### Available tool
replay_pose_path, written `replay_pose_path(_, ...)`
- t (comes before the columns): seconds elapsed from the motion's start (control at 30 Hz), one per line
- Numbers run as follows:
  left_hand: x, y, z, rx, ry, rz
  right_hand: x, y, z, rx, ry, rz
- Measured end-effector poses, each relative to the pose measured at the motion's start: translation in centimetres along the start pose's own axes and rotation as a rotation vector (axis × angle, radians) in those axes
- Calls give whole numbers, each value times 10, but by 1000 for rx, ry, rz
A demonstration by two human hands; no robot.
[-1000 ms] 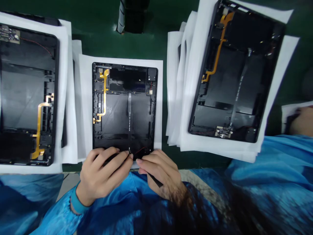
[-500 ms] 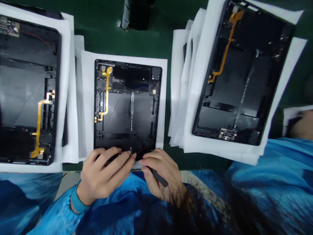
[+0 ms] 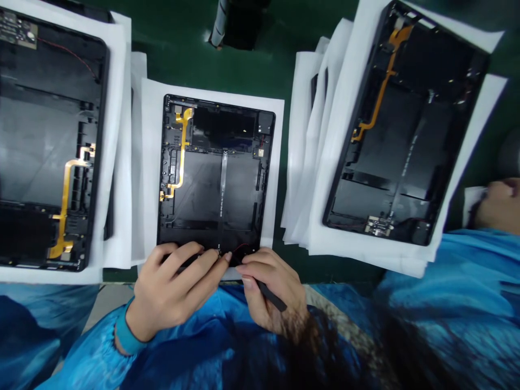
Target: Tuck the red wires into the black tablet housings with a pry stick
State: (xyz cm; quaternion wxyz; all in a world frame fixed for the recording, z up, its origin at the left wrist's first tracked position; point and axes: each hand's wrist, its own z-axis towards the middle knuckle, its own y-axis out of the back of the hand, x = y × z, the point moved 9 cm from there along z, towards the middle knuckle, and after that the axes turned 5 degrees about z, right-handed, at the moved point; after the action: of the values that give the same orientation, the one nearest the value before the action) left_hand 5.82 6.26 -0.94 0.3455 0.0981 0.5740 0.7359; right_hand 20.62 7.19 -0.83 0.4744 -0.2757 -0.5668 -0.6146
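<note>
A black tablet back shell (image 3: 202,229) lies inside-up in front of me, with a gold flex cable (image 3: 182,154) at its left and a grey ribbon strip (image 3: 223,181) down the middle. My left hand (image 3: 179,287) rests over its near edge, fingers stretched out and fingertips on the parts there. My right hand (image 3: 276,287) is closed around a slim black stick-shaped tool (image 3: 273,297), its tip directed at the near edge beside the left fingertips. A thin red wire (image 3: 242,245) shows near the tip. The fingers hide the small parts beneath them and the exact contact.
White sheets (image 3: 152,130) lie under the shell. More shells on white sheets stand left (image 3: 44,135) and right (image 3: 382,151). A dark object with a pale rod (image 3: 220,24) sits at the back of the green table (image 3: 174,49). Another person's blue sleeve (image 3: 467,271) is at right.
The scene has shifted slightly right in view as the camera moved. Both hands keep nearly the same pose at the shell's near edge, the tool still in the right hand.
</note>
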Motion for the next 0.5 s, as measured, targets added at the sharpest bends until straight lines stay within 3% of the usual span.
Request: replay_pose_path(0.5, -2, -5, 9, 61, 18, 44, -8, 5, -7, -91, -79, -11)
